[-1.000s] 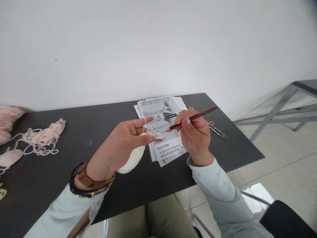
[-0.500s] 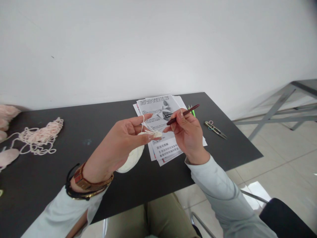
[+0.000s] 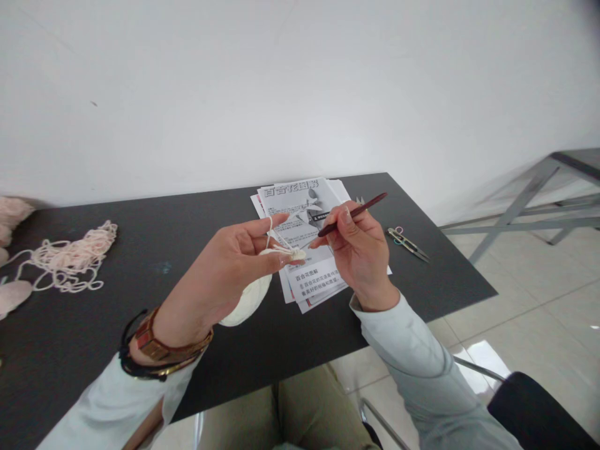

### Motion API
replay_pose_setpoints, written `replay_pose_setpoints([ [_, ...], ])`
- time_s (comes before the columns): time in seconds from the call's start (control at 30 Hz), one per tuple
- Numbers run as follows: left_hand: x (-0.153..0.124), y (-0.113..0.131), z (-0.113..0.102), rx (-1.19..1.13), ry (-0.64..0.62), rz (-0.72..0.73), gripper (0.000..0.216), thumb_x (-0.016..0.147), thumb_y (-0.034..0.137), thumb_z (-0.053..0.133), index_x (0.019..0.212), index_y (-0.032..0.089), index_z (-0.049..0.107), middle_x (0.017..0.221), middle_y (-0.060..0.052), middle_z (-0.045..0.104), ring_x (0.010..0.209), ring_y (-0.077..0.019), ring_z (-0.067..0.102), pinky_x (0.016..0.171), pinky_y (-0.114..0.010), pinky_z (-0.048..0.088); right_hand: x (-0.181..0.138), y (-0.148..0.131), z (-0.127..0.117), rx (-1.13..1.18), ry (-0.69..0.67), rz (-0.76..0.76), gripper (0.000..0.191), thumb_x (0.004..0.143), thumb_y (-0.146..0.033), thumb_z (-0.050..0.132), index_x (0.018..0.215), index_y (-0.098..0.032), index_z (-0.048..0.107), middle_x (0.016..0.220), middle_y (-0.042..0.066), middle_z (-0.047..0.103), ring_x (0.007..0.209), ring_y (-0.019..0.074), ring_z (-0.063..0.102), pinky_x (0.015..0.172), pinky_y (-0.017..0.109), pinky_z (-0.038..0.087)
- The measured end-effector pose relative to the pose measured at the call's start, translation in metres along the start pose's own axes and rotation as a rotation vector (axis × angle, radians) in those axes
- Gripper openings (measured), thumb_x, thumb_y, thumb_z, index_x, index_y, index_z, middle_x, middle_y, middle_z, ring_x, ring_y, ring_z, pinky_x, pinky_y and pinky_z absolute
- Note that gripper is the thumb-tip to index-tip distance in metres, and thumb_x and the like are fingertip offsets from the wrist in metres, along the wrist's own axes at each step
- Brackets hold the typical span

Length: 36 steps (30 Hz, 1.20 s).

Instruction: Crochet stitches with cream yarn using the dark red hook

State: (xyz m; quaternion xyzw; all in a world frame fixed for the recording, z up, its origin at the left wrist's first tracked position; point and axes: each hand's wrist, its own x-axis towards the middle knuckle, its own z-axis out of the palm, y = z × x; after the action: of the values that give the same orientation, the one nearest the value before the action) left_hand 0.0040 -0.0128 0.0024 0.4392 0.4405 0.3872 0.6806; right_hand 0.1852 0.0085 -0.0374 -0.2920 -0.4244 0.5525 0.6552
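Between thumb and fingers, my left hand [image 3: 234,262] pinches a small cream crochet piece [image 3: 296,254], and a strand of yarn [image 3: 270,231] loops up over its raised index finger. Under that hand a cream yarn ball [image 3: 248,302] is partly hidden. My right hand [image 3: 359,250] grips a crochet hook [image 3: 368,204] by its dark red handle, pen-like. The hook's thin metal shaft points left toward the crochet piece; whether its tip touches the yarn is too fine to tell.
Printed sheets [image 3: 314,290] lie stacked beneath my hands on the dark table [image 3: 187,375]. Thread snips [image 3: 407,244] rest at the right. Loose pale pink yarn [image 3: 70,256] and pink yarn balls [image 3: 14,297] are at the left. A black chair [image 3: 539,406] stands at lower right.
My right hand has shifted slightly right, drawing the hook a little away from the crochet piece. My left hand keeps its pinch almost unmoved.
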Motion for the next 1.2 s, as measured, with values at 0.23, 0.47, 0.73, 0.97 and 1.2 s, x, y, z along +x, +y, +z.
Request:
replay_pose_setpoints([
  [0.23, 0.002, -0.001, 0.0, -0.017, -0.001, 0.011, 0.07, 0.069, 0.018, 0.083, 0.135, 0.013, 0.057, 0.083, -0.004, 0.079, 0.082, -0.0154, 0.073, 0.083, -0.026, 0.054, -0.003, 0.001, -0.003, -0.178, -0.051, -0.25, 0.019, 0.089, -0.038, 0.066, 0.078, -0.022, 0.065, 0.069, -0.004, 0.06, 0.055, 0.0083, 0.061, 0.051, 0.022, 0.055],
  [0.47, 0.005, -0.001, 0.003, -0.052, 0.029, 0.001, 0.076, 0.067, 0.015, 0.084, 0.137, 0.013, 0.055, 0.083, -0.004, 0.079, 0.08, -0.0157, 0.073, 0.081, -0.027, 0.055, -0.007, 0.002, -0.001, -0.4, -0.061, -0.541, 0.018, 0.093, -0.037, 0.061, 0.081, -0.024, 0.065, 0.07, -0.001, 0.061, 0.061, 0.0132, 0.06, 0.052, 0.028, 0.05],
  [0.73, 0.006, -0.003, 0.004, -0.106, 0.062, 0.009, 0.082, 0.061, 0.014, 0.086, 0.137, 0.009, 0.054, 0.08, -0.002, 0.078, 0.075, -0.0136, 0.072, 0.074, -0.025, 0.056, -0.015, 0.0, -0.005, -0.597, -0.174, -0.655, 0.008, 0.093, -0.026, 0.059, 0.09, -0.023, 0.066, 0.075, 0.002, 0.065, 0.068, 0.0158, 0.061, 0.057, 0.032, 0.05],
  [0.97, 0.013, -0.012, 0.004, -0.018, 0.158, 0.081, 0.085, 0.064, 0.019, 0.084, 0.14, 0.005, 0.05, 0.073, 0.0, 0.074, 0.074, -0.0127, 0.068, 0.08, -0.025, 0.052, -0.017, -0.001, -0.002, -0.817, -0.325, -0.896, 0.013, 0.086, -0.009, 0.063, 0.095, -0.019, 0.065, 0.075, 0.004, 0.07, 0.068, 0.0155, 0.063, 0.06, 0.031, 0.052],
  [1.2, 0.015, -0.016, 0.002, 0.357, 0.334, 0.202, 0.075, 0.071, 0.024, 0.076, 0.141, 0.011, 0.053, 0.079, -0.002, 0.075, 0.072, -0.016, 0.065, 0.07, -0.027, 0.049, -0.022, 0.005, -0.006, -1.007, -0.421, -1.041, 0.019, 0.085, -0.008, 0.062, 0.103, -0.014, 0.064, 0.081, 0.008, 0.071, 0.073, 0.018, 0.063, 0.063, 0.032, 0.056],
])
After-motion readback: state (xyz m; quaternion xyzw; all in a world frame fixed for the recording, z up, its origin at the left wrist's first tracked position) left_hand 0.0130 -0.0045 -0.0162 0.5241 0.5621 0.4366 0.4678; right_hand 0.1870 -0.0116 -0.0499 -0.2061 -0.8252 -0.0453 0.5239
